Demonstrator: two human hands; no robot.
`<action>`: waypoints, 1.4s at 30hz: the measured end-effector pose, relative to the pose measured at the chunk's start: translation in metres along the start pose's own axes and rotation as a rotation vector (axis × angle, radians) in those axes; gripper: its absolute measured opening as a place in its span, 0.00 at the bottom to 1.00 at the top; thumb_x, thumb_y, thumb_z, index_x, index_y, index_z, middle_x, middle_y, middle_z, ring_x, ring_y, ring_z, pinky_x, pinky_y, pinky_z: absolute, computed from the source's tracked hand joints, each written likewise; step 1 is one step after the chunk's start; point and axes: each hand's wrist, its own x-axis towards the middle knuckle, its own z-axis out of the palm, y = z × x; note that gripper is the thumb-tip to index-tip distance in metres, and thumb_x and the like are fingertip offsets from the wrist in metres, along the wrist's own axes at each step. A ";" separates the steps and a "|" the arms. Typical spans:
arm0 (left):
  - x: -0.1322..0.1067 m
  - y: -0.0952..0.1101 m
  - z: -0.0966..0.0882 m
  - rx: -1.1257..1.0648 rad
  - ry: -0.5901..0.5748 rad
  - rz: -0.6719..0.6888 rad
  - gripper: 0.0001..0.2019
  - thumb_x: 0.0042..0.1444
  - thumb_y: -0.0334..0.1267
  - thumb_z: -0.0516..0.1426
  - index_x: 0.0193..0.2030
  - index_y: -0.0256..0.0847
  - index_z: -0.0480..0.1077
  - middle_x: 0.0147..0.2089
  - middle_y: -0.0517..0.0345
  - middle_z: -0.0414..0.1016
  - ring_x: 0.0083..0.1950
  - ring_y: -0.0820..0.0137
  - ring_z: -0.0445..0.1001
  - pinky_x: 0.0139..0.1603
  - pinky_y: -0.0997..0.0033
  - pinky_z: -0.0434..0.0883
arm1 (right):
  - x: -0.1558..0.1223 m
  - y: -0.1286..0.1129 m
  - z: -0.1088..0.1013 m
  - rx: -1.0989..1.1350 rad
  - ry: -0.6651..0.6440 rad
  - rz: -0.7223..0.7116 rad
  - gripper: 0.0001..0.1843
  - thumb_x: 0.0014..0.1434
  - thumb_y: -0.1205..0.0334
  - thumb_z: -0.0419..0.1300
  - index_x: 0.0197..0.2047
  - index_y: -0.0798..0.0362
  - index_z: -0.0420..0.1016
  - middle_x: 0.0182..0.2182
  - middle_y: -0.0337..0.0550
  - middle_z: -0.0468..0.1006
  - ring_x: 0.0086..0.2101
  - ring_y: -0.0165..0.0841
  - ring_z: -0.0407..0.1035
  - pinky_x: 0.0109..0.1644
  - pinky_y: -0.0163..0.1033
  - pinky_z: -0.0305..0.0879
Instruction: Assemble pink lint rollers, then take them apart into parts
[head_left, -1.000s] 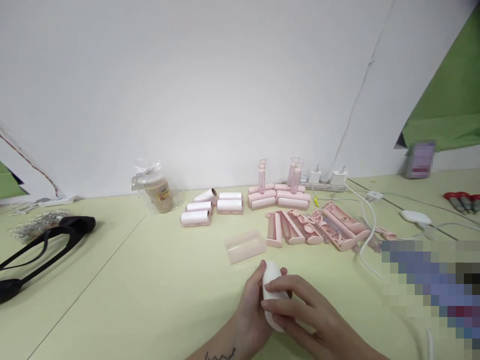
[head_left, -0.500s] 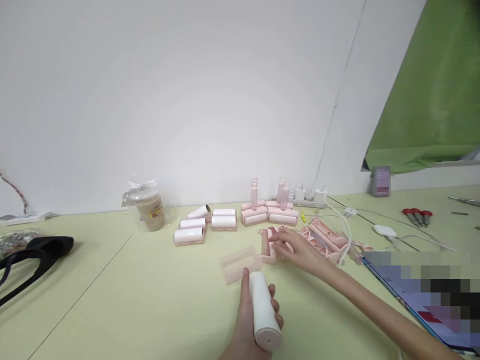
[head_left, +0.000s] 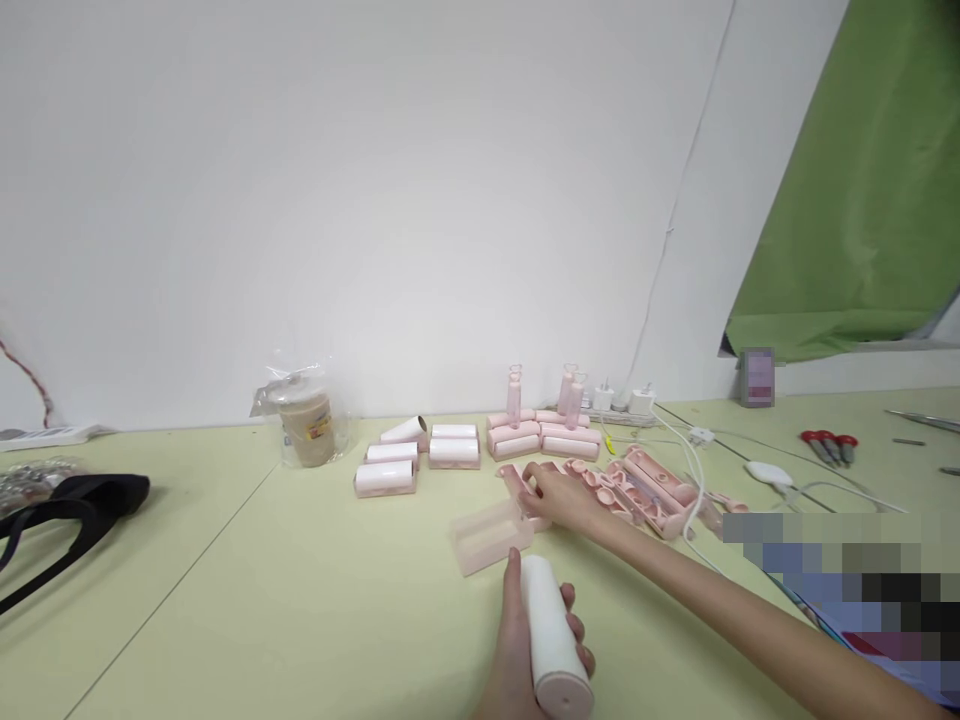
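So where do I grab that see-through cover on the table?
Probably pinch the see-through cover across its two long walls near the middle, coming from above: it lies flat on the table, and the right hand crowds its right end.

We have cup (head_left: 304, 428) back left on the table (head_left: 300, 600), spare rolls (head_left: 409, 455) right of it, loose parts (head_left: 637, 485) further right, chargers (head_left: 622, 400) behind those. Cover (head_left: 491, 535) before the spare rolls; held roll (head_left: 551, 640) nearest us. Bag (head_left: 75, 497) far left, scissors (head_left: 825, 445) far right.
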 end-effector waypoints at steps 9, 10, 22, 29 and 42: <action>0.002 -0.002 -0.001 -0.002 0.009 0.012 0.22 0.48 0.54 0.55 0.30 0.32 0.65 0.22 0.62 0.66 0.16 0.80 0.65 0.11 0.82 0.62 | 0.012 0.000 -0.002 0.150 -0.217 0.097 0.12 0.58 0.57 0.53 0.40 0.58 0.68 0.34 0.40 0.72 0.31 0.30 0.68 0.34 0.38 0.66; 0.001 -0.003 -0.001 0.002 0.009 0.011 0.22 0.48 0.55 0.55 0.29 0.32 0.65 0.22 0.62 0.66 0.16 0.80 0.65 0.12 0.82 0.62 | 0.009 0.001 -0.004 0.154 -0.206 0.095 0.12 0.57 0.56 0.54 0.39 0.58 0.68 0.33 0.40 0.73 0.30 0.30 0.68 0.33 0.37 0.65; 0.000 -0.007 -0.003 0.013 0.016 0.008 0.22 0.47 0.55 0.55 0.30 0.32 0.65 0.21 0.60 0.67 0.16 0.79 0.65 0.13 0.83 0.62 | -0.038 0.021 -0.021 0.126 -0.051 0.122 0.21 0.59 0.50 0.41 0.45 0.55 0.63 0.29 0.49 0.76 0.37 0.44 0.69 0.34 0.38 0.57; -0.002 -0.009 -0.003 0.021 0.021 0.046 0.23 0.48 0.56 0.53 0.31 0.32 0.65 0.20 0.59 0.67 0.15 0.79 0.65 0.14 0.82 0.63 | -0.040 0.020 -0.022 0.243 -0.230 0.146 0.25 0.55 0.40 0.41 0.39 0.52 0.65 0.19 0.40 0.74 0.16 0.33 0.68 0.23 0.36 0.59; 0.004 -0.008 -0.007 0.028 -0.022 0.058 0.21 0.48 0.54 0.55 0.32 0.35 0.64 0.24 0.59 0.68 0.17 0.79 0.65 0.14 0.81 0.63 | -0.029 0.025 -0.016 0.306 -0.159 0.193 0.17 0.55 0.50 0.48 0.36 0.55 0.66 0.22 0.42 0.73 0.15 0.31 0.65 0.18 0.34 0.56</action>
